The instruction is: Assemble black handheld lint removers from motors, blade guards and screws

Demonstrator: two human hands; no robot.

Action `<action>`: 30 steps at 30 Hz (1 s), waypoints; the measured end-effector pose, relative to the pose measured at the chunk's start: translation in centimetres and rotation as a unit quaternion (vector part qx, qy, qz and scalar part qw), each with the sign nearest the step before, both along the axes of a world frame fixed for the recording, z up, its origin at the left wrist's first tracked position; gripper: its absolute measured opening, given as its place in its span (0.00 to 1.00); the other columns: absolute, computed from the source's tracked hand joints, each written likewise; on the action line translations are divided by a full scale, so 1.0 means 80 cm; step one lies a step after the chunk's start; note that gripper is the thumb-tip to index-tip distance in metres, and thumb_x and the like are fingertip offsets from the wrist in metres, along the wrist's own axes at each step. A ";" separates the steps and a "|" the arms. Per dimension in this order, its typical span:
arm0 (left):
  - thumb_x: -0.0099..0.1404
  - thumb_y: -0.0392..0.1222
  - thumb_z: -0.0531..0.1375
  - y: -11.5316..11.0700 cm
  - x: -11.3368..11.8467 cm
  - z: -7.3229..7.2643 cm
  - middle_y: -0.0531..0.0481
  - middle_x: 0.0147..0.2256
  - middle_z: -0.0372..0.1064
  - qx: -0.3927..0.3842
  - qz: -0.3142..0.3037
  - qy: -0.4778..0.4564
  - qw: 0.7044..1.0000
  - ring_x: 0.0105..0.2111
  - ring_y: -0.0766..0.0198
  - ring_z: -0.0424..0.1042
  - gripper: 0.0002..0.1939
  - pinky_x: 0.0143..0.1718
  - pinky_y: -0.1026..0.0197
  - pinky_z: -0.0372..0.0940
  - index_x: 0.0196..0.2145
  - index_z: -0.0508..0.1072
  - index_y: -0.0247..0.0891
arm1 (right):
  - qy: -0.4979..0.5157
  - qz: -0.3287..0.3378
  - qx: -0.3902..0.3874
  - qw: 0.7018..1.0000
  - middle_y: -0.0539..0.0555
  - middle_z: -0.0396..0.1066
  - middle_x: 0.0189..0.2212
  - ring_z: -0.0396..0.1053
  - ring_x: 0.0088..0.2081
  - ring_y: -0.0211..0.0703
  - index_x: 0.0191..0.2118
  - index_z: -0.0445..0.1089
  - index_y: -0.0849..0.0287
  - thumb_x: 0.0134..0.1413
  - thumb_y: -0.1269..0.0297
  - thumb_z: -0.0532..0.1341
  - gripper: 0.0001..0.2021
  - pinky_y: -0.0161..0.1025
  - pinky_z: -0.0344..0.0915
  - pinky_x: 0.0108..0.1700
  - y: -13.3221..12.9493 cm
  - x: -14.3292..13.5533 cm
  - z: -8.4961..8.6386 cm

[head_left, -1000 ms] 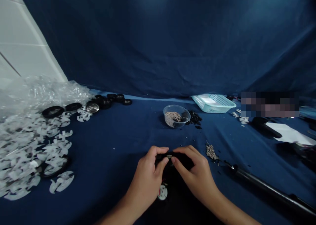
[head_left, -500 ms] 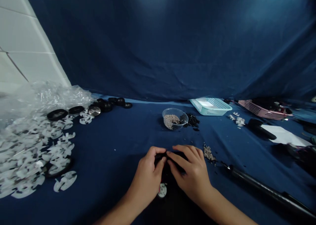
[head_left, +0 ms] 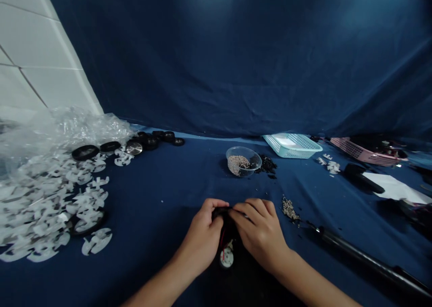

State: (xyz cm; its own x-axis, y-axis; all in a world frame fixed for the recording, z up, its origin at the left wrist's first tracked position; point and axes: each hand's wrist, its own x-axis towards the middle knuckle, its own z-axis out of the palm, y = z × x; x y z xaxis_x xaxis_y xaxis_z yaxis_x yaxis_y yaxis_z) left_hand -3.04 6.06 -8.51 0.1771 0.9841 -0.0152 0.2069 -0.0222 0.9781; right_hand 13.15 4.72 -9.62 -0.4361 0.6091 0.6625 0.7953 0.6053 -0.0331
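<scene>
Both hands meet at the front middle over a dark, partly hidden black part (head_left: 221, 212). My left hand (head_left: 206, 228) is closed on its left side, thumb and forefinger pinching it. From the right, my right hand (head_left: 261, 224) has its fingers bent and pressed against the same part. Just below, a small round white-faced motor (head_left: 227, 257) with a red wire hangs or lies between the wrists; its black surroundings are too dark to make out. A black electric screwdriver (head_left: 357, 251) lies to the right of my right hand, beside a small pile of screws (head_left: 289, 209).
A clear bowl (head_left: 243, 162) of screws stands ahead, black bits (head_left: 268, 164) beside it. Farther back are a light-blue basket (head_left: 293, 147) and a pink basket (head_left: 367, 152). White plastic parts (head_left: 43, 199), black rings (head_left: 85, 153) and clear plastic wrap (head_left: 81, 125) fill the left.
My right hand's fingers have curled in closer to the black part. More of the motor and its red wire shows below the hands. The whole view has shifted slightly.
</scene>
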 end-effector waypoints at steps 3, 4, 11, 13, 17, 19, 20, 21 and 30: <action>0.59 0.33 0.50 0.004 -0.004 0.000 0.47 0.42 0.74 -0.025 0.023 -0.002 0.999 0.43 0.59 0.72 0.14 0.48 0.56 0.64 0.40 0.70 0.39 | 0.004 0.014 -0.026 1.000 0.55 0.72 0.40 0.64 0.39 0.45 0.45 0.71 0.59 0.61 0.77 0.53 0.13 0.45 0.56 0.39 -0.001 0.003 0.001; 0.59 0.33 0.50 0.005 -0.006 0.000 0.46 0.41 0.74 -0.033 0.029 -0.003 0.999 0.43 0.59 0.72 0.14 0.47 0.56 0.64 0.40 0.70 0.39 | 0.010 0.021 -0.039 0.999 0.56 0.71 0.38 0.64 0.37 0.45 0.45 0.70 0.59 0.61 0.77 0.53 0.13 0.44 0.57 0.39 -0.002 0.005 0.001; 0.57 0.35 0.50 0.006 -0.010 0.001 0.47 0.38 0.74 -0.071 0.037 -0.005 0.997 0.39 0.57 0.72 0.14 0.42 0.57 0.64 0.39 0.71 0.39 | 0.139 0.080 -0.149 0.976 0.52 0.70 0.35 0.66 0.37 0.39 0.42 0.68 0.58 0.60 0.75 0.56 0.08 0.37 0.65 0.40 -0.009 0.008 0.002; 0.56 0.34 0.50 0.005 -0.011 0.000 0.47 0.38 0.74 -0.072 0.033 -0.004 0.997 0.40 0.57 0.72 0.15 0.42 0.58 0.63 0.39 0.71 0.39 | 0.181 0.073 -0.175 0.965 0.50 0.69 0.33 0.67 0.35 0.37 0.39 0.68 0.57 0.59 0.72 0.58 0.04 0.34 0.65 0.37 -0.009 0.006 0.003; 0.57 0.33 0.49 0.005 -0.011 -0.003 0.49 0.39 0.73 -0.059 0.020 -0.009 0.998 0.41 0.58 0.71 0.16 0.44 0.58 0.62 0.40 0.70 0.40 | 0.241 0.033 -0.226 0.943 0.48 0.67 0.28 0.65 0.30 0.36 0.35 0.69 0.55 0.58 0.69 0.61 0.02 0.33 0.62 0.32 -0.007 0.001 0.007; 0.57 0.32 0.49 0.004 -0.011 -0.005 0.49 0.40 0.72 -0.050 0.017 -0.009 0.999 0.42 0.59 0.70 0.16 0.45 0.58 0.61 0.41 0.70 0.41 | 0.255 0.019 -0.245 0.935 0.47 0.67 0.28 0.64 0.30 0.36 0.33 0.69 0.55 0.57 0.69 0.61 0.03 0.34 0.61 0.32 -0.006 -0.002 0.009; 0.58 0.32 0.49 0.004 -0.012 -0.005 0.49 0.40 0.72 -0.047 0.016 -0.008 0.999 0.43 0.58 0.70 0.16 0.46 0.57 0.60 0.41 0.70 0.41 | 0.258 0.014 -0.254 0.932 0.47 0.67 0.28 0.64 0.30 0.36 0.33 0.69 0.55 0.57 0.70 0.61 0.03 0.34 0.61 0.32 -0.006 -0.003 0.010; 0.58 0.32 0.49 0.003 -0.012 -0.005 0.49 0.40 0.72 -0.045 0.015 -0.008 0.999 0.43 0.59 0.70 0.16 0.46 0.57 0.60 0.41 0.70 0.41 | 0.261 0.010 -0.261 0.929 0.47 0.66 0.27 0.63 0.30 0.36 0.32 0.69 0.55 0.56 0.70 0.61 0.04 0.34 0.60 0.32 -0.006 -0.004 0.011; 0.60 0.32 0.49 0.005 -0.015 -0.009 0.50 0.43 0.72 -0.038 0.008 -0.031 0.999 0.46 0.61 0.69 0.15 0.50 0.57 0.60 0.42 0.68 0.43 | 0.289 -0.003 -0.334 0.897 0.47 0.70 0.33 0.67 0.35 0.37 0.44 0.72 0.48 0.58 0.64 0.61 0.09 0.35 0.63 0.36 -0.006 0.000 0.017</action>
State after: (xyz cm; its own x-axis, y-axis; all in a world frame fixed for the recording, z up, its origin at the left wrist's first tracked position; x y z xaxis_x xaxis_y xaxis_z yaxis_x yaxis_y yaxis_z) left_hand -4.23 6.44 -9.25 0.1639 0.9833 -0.0788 0.1451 0.0550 0.9879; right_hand 13.19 4.23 -8.29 -0.1325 0.9558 0.2626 0.5326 0.2921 -0.7944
